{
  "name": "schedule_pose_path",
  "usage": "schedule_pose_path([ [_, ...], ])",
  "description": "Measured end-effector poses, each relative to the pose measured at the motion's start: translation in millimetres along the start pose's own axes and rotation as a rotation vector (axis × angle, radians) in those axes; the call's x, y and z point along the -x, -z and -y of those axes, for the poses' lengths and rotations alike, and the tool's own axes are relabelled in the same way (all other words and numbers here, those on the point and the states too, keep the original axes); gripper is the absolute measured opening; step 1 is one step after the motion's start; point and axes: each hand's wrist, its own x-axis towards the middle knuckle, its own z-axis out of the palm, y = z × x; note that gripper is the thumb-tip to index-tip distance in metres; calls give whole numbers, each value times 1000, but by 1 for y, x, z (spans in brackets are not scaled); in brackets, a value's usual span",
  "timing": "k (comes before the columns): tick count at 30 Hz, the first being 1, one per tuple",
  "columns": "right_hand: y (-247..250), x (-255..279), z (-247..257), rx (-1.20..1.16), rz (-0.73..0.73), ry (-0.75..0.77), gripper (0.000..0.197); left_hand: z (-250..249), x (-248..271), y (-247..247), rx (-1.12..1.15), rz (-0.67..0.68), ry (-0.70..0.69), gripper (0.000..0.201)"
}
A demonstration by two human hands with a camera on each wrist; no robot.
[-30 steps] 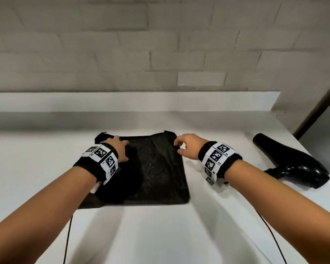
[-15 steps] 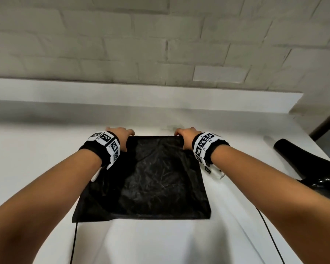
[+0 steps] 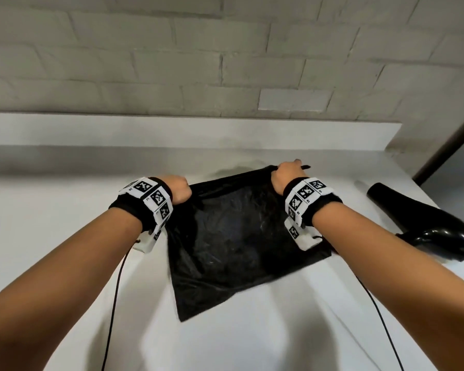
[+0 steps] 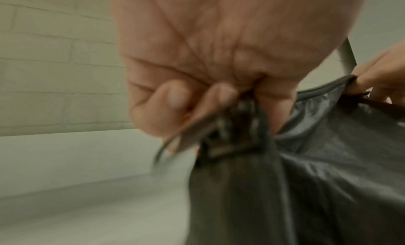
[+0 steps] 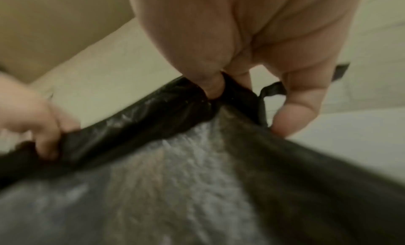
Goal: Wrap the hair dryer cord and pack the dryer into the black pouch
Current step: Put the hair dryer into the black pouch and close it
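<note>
A: Pouch (image 3: 241,236) at 12 o'clock on the white counter (image 3: 51,223), far edge lifted, near corner trailing toward 6 o'clock. Left hand (image 3: 178,190) clenched on the far-left corner, fingers (image 4: 175,98) bunching fabric and what looks like a drawstring. Right hand (image 3: 285,175) pinching the far-right corner, thumb (image 5: 210,82) pressed into the hem.

B: And the dryer?

A: Dryer (image 3: 426,223) at 3 o'clock, lying on the counter, well apart from both hands, not yet packed. Cord wrap impossible to judge from here; only thin black leads (image 3: 113,303) from the wrist rigs visible.

B: Handling of the fabric?

A: Thin, soft, slightly glossy, probably light and a bit slippery. No stiffness at all, so likely to collapse shut once 1 corner drops. Best held at the hemmed rim, 2 grips opposite each other, to keep the mouth spread.

B: And for the dryer itself?

A: Rigid, smooth, glossy shell, probably much heavier than the bag. Handle near 4 o'clock the natural grip; barrel likely slick. Nozzle first into the opening, with 1 hand left on the rim.
</note>
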Motion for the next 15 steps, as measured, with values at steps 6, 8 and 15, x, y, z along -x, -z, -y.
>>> schedule_pose_path([
  [6, 19, 11, -10, -763, -3, -47, 28, -5, 2, 0, 237, -127, 76, 79],
  [8, 21, 16, -13, -1054, -70, -100, 26, -11, 7, 6, 300, -209, 120, 68],
  [15, 29, 35, -31, -579, -220, 132, 41, -40, 24, 5, 330, -563, -121, 68],
])
